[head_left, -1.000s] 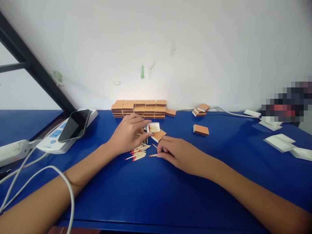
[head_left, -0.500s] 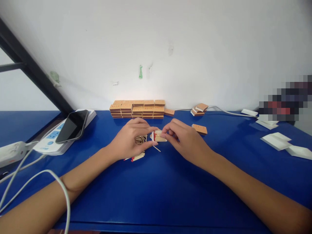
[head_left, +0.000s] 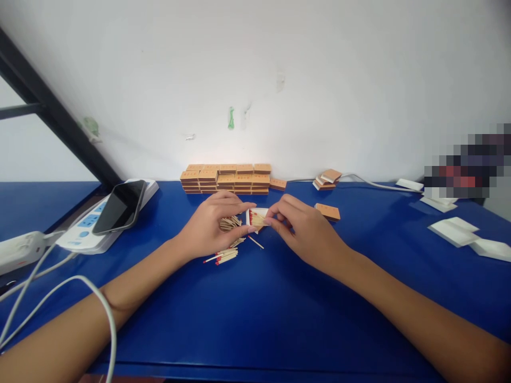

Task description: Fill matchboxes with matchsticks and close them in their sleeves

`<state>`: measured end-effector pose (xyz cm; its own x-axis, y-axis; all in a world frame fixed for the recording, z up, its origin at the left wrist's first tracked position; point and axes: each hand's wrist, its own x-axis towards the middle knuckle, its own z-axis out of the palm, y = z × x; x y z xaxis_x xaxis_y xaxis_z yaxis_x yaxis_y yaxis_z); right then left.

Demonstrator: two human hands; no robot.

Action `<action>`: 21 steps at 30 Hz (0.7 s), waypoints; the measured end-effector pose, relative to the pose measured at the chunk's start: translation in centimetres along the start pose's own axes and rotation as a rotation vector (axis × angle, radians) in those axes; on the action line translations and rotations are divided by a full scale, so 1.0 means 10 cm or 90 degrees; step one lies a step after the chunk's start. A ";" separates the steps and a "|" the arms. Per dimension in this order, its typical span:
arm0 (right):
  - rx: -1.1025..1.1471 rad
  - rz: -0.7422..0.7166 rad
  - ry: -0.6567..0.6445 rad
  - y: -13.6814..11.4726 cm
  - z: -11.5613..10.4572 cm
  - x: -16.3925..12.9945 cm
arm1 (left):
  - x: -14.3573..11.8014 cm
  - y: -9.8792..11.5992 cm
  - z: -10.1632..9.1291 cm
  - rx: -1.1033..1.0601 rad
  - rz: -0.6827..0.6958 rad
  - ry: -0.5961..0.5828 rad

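A small white matchbox tray [head_left: 261,211] sits between my hands, with red-tipped matches [head_left: 257,219] lying in it. My left hand [head_left: 217,223] grips the tray's left end between thumb and fingers. With thumb and forefinger pinched together, my right hand [head_left: 305,229] holds the pale ends of matches at the tray's right side. Under and beside my left palm lies a loose pile of matches [head_left: 230,223], partly hidden. Closer to me are more red-headed matches [head_left: 227,256], and one single match [head_left: 256,242] rests just below the tray.
Stacked matchboxes [head_left: 225,181] line the wall. One matchbox [head_left: 327,211] lies beyond my right hand, and a few sleeves [head_left: 328,178] sit behind it. White trays [head_left: 453,231] are at the right. A phone [head_left: 120,206] rests on a power strip [head_left: 85,236]; a white cable [head_left: 107,308] crosses my left forearm.
The matches in the tray now slant, and more of the tray's white back edge shows. My left hand has shifted slightly, uncovering more of the loose pile.
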<state>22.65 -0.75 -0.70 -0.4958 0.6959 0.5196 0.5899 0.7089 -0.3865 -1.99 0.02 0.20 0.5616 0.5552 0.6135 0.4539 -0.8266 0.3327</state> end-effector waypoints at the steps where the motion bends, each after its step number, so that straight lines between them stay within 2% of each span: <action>1: -0.007 0.002 -0.004 0.00 0.00 0.00 | 0.00 0.00 0.00 0.002 0.001 0.000; 10: -0.038 0.033 -0.049 -0.06 0.01 -0.05 | -0.02 0.01 0.02 0.012 0.004 -0.008; 16: -0.005 0.002 0.011 -0.07 0.00 -0.01 | 0.00 0.05 0.02 -0.017 -0.001 -0.016; 18: -0.001 -0.001 0.026 -0.08 0.00 0.00 | 0.00 0.03 0.02 -0.006 -0.008 0.002; 21: 0.003 0.004 0.026 -0.13 0.02 -0.03 | -0.01 -0.04 0.01 0.066 -0.033 0.078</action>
<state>21.92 -1.90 -0.48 -0.4658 0.6946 0.5483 0.5901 0.7055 -0.3925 -2.13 0.27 -0.09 0.4502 0.5767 0.6817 0.5528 -0.7796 0.2945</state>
